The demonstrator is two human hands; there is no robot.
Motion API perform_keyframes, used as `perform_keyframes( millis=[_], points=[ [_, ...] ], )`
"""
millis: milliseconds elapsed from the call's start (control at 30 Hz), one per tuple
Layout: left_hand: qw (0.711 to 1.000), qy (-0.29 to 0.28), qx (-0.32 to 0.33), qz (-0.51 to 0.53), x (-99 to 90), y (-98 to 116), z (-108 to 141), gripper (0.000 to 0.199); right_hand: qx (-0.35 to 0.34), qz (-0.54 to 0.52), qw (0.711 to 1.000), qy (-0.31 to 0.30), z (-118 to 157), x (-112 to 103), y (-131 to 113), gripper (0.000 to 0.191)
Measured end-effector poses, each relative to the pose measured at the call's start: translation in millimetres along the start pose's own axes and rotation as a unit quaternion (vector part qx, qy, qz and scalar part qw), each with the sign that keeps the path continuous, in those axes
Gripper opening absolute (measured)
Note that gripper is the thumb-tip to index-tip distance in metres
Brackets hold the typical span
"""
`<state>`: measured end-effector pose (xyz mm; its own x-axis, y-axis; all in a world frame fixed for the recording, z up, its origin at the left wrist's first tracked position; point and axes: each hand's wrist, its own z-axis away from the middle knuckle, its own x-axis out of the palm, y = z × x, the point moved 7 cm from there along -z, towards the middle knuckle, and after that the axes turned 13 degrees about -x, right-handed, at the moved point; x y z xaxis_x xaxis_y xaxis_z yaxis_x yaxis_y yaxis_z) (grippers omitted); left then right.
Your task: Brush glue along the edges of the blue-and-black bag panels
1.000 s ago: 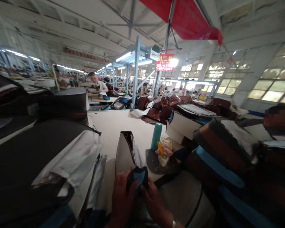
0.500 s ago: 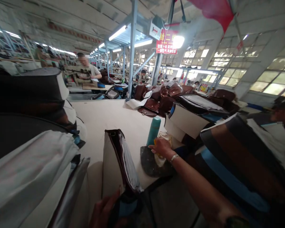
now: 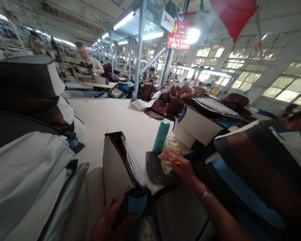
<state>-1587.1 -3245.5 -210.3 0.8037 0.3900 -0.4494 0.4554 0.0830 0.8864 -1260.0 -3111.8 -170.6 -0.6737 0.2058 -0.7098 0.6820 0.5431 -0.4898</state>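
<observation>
My left hand (image 3: 112,217) grips the near end of a bag piece (image 3: 117,167) with white sides, a dark edge and a blue patch, standing on the table. My right hand (image 3: 184,169) is closed on a thin yellow tool (image 3: 175,163), over a dark, stained board (image 3: 157,170). A crumpled pinkish cloth (image 3: 167,155) lies at its fingertips. Beside them sits a pale, crusted container (image 3: 172,144), and a teal bottle (image 3: 161,136) stands at the board's back edge.
Stacked black and white bag pieces (image 3: 22,80) fill the left. More striped pieces (image 3: 256,160) crowd the right. Brown bags (image 3: 163,103) lie at the table's back right. A person (image 3: 90,62) works at another table beyond. Another person's head shows at the right edge.
My right hand has drawn back from the container toward me, and the yellow tool and pinkish cloth now show. My left hand keeps its hold on the bag piece. The view has shifted slightly.
</observation>
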Motion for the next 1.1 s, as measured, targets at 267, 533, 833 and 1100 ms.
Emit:
perform_keyframes(
  millis=[267,533,833,1100],
  points=[
    [0.999,-0.001,-0.034,0.024,3.3,7,-5,0.038,-0.034,-0.071,0.997,0.005,54,-6,-25,0.016],
    [0.999,-0.041,0.001,-0.011,9.3,-2,-19,0.042,0.139,-0.133,0.945,0.265,67,-19,9,0.030],
    [0.999,-0.030,0.027,-0.014,-5.1,20,-26,0.042,0.208,-0.141,0.899,0.360,104,-3,24,0.038],
    [0.995,-0.051,0.057,0.057,-5.7,58,-25,0.038,0.012,-0.107,0.986,0.130,69,-7,-22,0.021]
  ],
)
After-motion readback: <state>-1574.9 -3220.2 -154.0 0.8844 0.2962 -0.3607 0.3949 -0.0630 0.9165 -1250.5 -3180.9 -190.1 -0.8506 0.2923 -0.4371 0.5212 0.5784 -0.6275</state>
